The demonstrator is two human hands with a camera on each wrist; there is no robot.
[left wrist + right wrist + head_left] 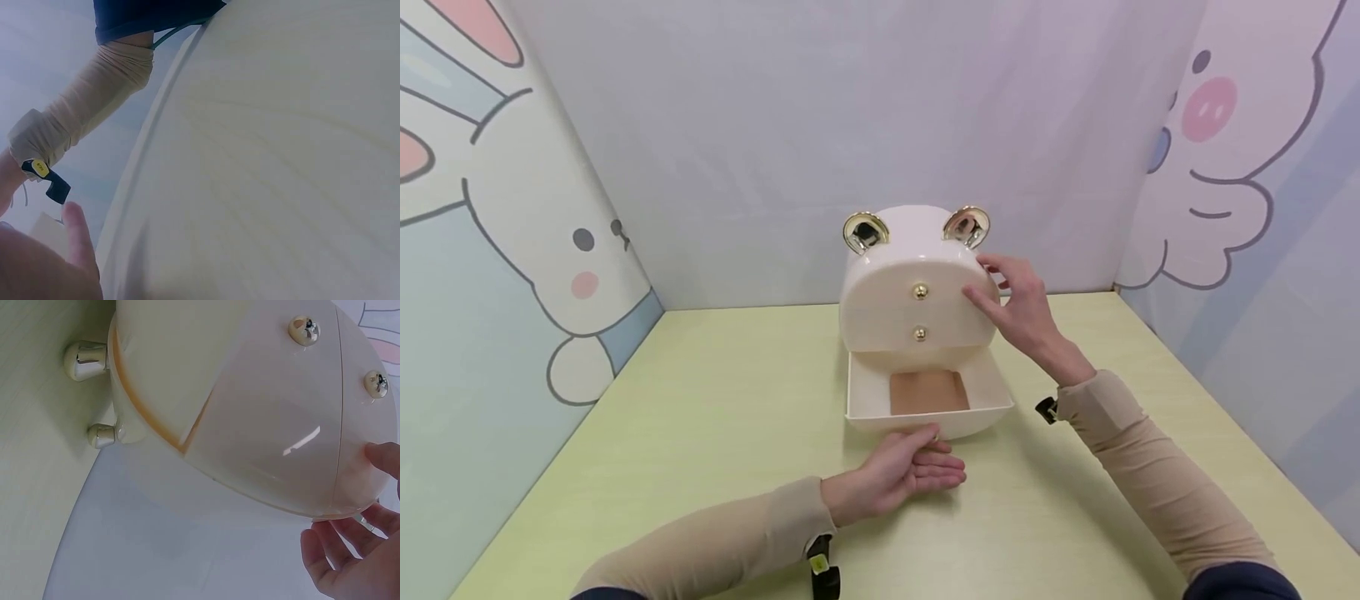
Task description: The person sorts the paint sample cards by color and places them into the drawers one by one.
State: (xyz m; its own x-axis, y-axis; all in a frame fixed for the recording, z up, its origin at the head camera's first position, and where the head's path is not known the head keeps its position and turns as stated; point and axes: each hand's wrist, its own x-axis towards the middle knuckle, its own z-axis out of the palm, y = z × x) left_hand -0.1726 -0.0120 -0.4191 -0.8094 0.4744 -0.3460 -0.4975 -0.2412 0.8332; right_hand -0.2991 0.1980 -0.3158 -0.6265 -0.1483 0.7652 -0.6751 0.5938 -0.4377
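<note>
A glossy cream storage box [917, 312] with gold ears stands on the table, its bottom drawer [868, 396] pulled out. A flat brown square [928, 392] lies inside that drawer. My left hand [895, 475] is palm up below the drawer front, thumb and forefinger at the small gold knob [936, 435], other fingers stretched out. My right hand [1022, 308] holds the box's upper right edge, its thumb on the front face and its bent fingers round the side. In the right wrist view, the right thumb [381, 456] presses near the drawer seam.
Two more gold knobs, the upper [921, 292] and the lower [920, 334], mark the closed front. Small gold feet [87, 360] lift the box off the pale green table [737, 400]. Cartoon-printed panels [550, 208] and a pale back panel [760, 167] surround the table.
</note>
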